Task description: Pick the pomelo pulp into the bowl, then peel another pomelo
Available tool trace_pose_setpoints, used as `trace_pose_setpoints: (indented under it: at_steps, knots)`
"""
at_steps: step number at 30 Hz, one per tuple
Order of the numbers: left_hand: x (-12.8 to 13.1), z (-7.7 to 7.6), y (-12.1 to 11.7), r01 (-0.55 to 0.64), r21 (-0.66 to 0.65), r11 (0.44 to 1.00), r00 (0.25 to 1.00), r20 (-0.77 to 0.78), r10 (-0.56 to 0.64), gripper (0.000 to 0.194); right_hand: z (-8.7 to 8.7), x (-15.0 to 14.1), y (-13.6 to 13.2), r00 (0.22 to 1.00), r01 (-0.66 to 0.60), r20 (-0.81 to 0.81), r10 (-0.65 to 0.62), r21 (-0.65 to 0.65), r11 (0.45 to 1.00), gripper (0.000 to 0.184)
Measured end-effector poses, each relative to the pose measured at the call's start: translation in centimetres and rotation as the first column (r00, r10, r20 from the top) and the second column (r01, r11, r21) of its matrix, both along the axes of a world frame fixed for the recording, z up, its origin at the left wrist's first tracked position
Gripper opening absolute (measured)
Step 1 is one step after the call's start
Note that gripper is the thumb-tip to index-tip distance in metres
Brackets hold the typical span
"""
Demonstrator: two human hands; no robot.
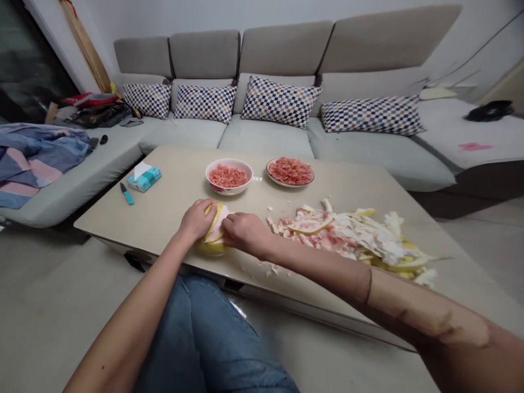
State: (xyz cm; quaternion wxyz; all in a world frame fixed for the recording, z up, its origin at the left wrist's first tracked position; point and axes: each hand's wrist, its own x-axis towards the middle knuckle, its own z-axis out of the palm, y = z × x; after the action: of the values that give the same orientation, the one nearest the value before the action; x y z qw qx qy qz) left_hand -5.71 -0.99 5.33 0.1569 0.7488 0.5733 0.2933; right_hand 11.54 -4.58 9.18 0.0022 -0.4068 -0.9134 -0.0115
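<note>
A pomelo piece with yellow rind and pink-white pith rests on the beige table near its front edge. My left hand is closed round the left side of the fruit. My right hand is closed on its right side, fingers pressed into the rind. A heap of torn peel and pith lies to the right of my right forearm. Behind the fruit stand a white bowl and a plate, both filled with pink fruit flesh.
A tissue pack and a small blue-handled knife lie at the table's left. A grey corner sofa with checked cushions wraps behind the table. Folded bedding sits on its left section. My jeans-clad knee is under the table's edge.
</note>
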Motion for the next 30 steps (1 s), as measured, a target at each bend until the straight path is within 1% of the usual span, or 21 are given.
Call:
trace_pose_setpoints:
  at_steps: [2, 4, 5, 7, 9, 11, 13, 16, 19, 22, 24, 26, 28, 30]
  knots:
    - [0.0, 0.0, -0.1, 0.003, 0.006, 1.0, 1.0, 0.0, -0.003, 0.037, -0.2, 0.3, 0.6, 0.99, 0.096, -0.104, -0.098, -0.02, 0.995, 0.017]
    - [-0.1, -0.1, -0.2, 0.004, 0.015, 1.0, 1.0, 0.004, -0.004, 0.037, -0.5, 0.8, 1.2, 0.967, 0.146, -0.205, -0.151, -0.04, 0.989, 0.013]
    - [-0.1, -0.1, -0.2, 0.003, 0.019, 1.0, 1.0, 0.008, -0.003, 0.037, -0.6, 1.1, 1.3, 0.958, 0.133, -0.25, -0.14, -0.046, 0.99, 0.011]
    - [-0.3, -0.2, -0.1, 0.003, 0.023, 1.0, 1.0, 0.021, -0.003, 0.037, -0.8, 1.8, 1.4, 0.945, 0.051, -0.322, -0.063, -0.045, 0.998, 0.011]
    - [-0.4, -0.2, 0.0, 0.0, 0.023, 1.0, 0.999, 0.038, -0.001, 0.036, -0.9, 2.5, 1.1, 0.934, -0.005, -0.357, -0.01, -0.04, 0.999, 0.016]
    - [-0.5, -0.2, 0.0, -0.004, 0.02, 1.0, 0.999, 0.053, 0.003, 0.037, -0.6, 2.8, 0.7, 0.939, 0.033, -0.341, -0.049, -0.053, 0.998, 0.026]
    - [-0.5, -0.2, 0.0, -0.006, 0.018, 1.0, 0.998, 0.064, 0.005, 0.037, -0.2, 2.7, 0.4, 0.951, 0.111, -0.276, -0.136, -0.106, 0.988, 0.03]
    - [-0.4, -0.2, -0.1, 0.0, 0.021, 1.0, 0.997, 0.074, -0.001, 0.037, 0.5, 1.8, 0.4, 0.969, 0.177, -0.137, -0.207, -0.202, 0.963, 0.024]
    - [-0.3, -0.2, -0.2, 0.011, 0.035, 0.999, 0.997, 0.079, -0.014, 0.037, 0.8, 0.7, 1.0, 0.974, 0.216, -0.024, -0.227, -0.224, 0.95, 0.02]
    - [-0.2, -0.3, -0.3, 0.018, 0.051, 0.999, 0.997, 0.08, -0.022, 0.037, 0.8, 0.4, 1.6, 0.968, 0.241, -0.01, -0.249, -0.213, 0.947, 0.02]
    - [-0.2, -0.3, -0.4, 0.019, 0.06, 0.998, 0.996, 0.082, -0.024, 0.036, 0.8, 1.0, 1.8, 0.967, 0.245, -0.022, -0.254, -0.206, 0.948, 0.02]
    - [-0.3, -0.3, -0.4, 0.017, 0.069, 0.997, 0.996, 0.09, -0.023, 0.035, 0.7, 2.0, 2.0, 0.966, 0.229, -0.069, -0.25, -0.23, 0.946, 0.02]
    - [-0.4, -0.3, -0.5, 0.014, 0.076, 0.997, 0.994, 0.103, -0.022, 0.035, 0.5, 3.2, 2.0, 0.949, 0.182, -0.194, -0.248, -0.304, 0.935, 0.019]
    - [-0.6, -0.4, -0.6, 0.017, 0.081, 0.997, 0.993, 0.116, -0.026, 0.035, 0.1, 4.2, 2.0, 0.912, 0.085, -0.346, -0.219, -0.362, 0.928, 0.022]
